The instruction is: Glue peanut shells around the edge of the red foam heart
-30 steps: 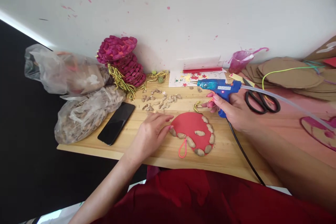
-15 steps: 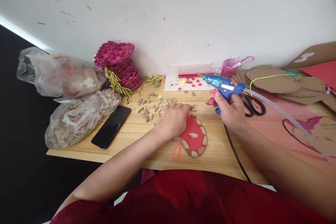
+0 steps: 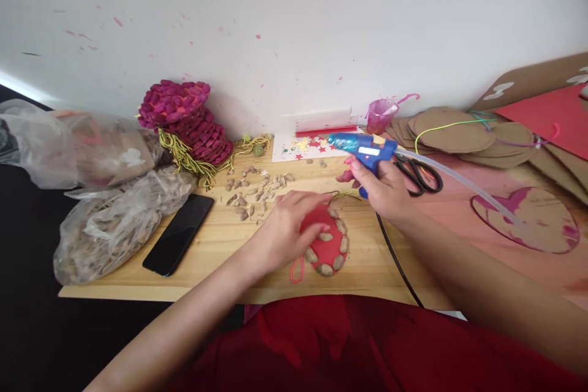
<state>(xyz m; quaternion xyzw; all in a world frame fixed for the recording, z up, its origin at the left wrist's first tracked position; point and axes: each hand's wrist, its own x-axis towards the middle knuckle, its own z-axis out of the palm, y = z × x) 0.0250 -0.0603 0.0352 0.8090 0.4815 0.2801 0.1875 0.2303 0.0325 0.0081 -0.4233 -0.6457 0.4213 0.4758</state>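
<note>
My right hand (image 3: 388, 193) grips a blue hot glue gun (image 3: 367, 150), its nozzle pointing left and a clear glue stick (image 3: 459, 180) trailing from the back. My left hand (image 3: 285, 229) reaches over a red disc (image 3: 322, 251) with its fingers stretched and the thumb apart. Peanuts in their shells (image 3: 343, 245) line the disc's visible rim. One more peanut (image 3: 325, 236) lies farther in, close to the left thumb tip. The disc's upper left part is hidden under the left hand. An orange loop of cord (image 3: 297, 269) sticks out at its lower left.
Loose peanuts (image 3: 248, 187) are scattered beyond my left hand. A black phone (image 3: 178, 236) and bags of peanuts (image 3: 119, 226) sit left, near stacked magenta peanut-covered pieces (image 3: 184, 116). Black-handled scissors (image 3: 420, 176), cardboard discs (image 3: 452, 128) and a pink-stained cup (image 3: 382, 113) are right.
The view has swung to the right. My left hand has opened out, its thumb now apart from the fingers above the disc. The right hand still holds the glue gun.
</note>
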